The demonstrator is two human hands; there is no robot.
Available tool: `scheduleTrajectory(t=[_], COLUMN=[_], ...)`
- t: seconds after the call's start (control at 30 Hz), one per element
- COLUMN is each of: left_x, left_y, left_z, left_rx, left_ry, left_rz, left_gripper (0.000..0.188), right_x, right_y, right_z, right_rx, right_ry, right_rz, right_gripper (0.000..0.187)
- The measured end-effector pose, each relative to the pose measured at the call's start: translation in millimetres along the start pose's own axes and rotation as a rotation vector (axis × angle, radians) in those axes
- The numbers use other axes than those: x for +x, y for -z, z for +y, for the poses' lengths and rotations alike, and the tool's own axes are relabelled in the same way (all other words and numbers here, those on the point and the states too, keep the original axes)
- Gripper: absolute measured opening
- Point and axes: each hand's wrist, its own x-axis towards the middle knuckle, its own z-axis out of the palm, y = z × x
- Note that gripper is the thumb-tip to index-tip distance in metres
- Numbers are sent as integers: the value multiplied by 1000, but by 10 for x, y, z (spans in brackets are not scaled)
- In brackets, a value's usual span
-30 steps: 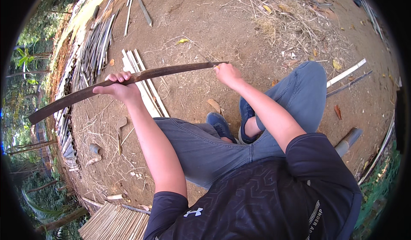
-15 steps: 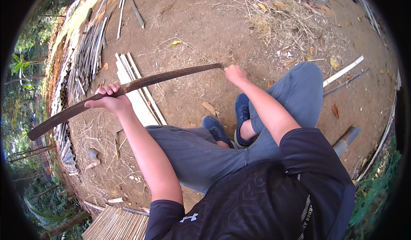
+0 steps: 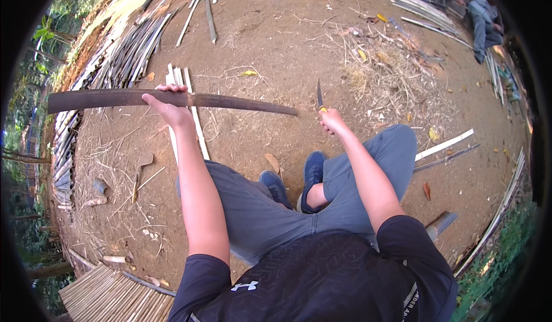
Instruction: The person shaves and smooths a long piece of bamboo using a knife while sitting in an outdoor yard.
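My left hand is wrapped round a long dark brown strip that looks like split bamboo. The strip lies almost level across the view, its wider end to the left and its narrow end tapering to the right. In my right hand is a small knife with a yellow handle, its thin dark blade pointing away from me. A short gap parts the blade from the strip's narrow end. My fingers hide most of the knife's handle.
Pale split strips lie on the dirt beneath my left hand. Dark bamboo lengths are piled at the far left. Dry shavings cover ground ahead right. Another person is at the far right, near stacked strips. A slatted bamboo surface sits near left.
The strip's left end has swung up and away from me, bringing it nearly level. My right hand has come apart from its narrow end, and the knife blade now shows clearly.
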Motion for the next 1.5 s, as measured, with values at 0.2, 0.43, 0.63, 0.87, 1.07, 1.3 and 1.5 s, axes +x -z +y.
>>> scheduleTrajectory(t=[0.2, 0.43, 0.63, 0.87, 1.07, 1.3, 1.5], left_x=[-54, -333, -325, -476, -444, -254, -222], left_y=[-63, -265, -181, -461, -459, -315, -188], left_z=[-13, 19, 208, 103, 7, -303, -24], left_rx=[-34, 20, 13, -64, -22, 90, 236], left_ry=[13, 6, -10, -30, 7, 103, 17], left_rz=[-60, -45, 62, 102, 114, 41, 151], left_gripper=[65, 74, 73, 72, 72, 76, 43], right_x=[-385, -557, -833, -1189, -445, 447, 585], right_y=[431, 586, 710, 2207, 1670, 783, -128], right_z=[136, 374, -336, -2090, -1481, 56, 406], right_rx=[-43, -39, -49, -532, -729, -607, -536], right_ry=[52, -23, 279, 352, 202, 224, 317], right_rz=[26, 218, 141, 288, 134, -1, 45], right_gripper=[25, 16, 13, 29, 41, 37, 32])
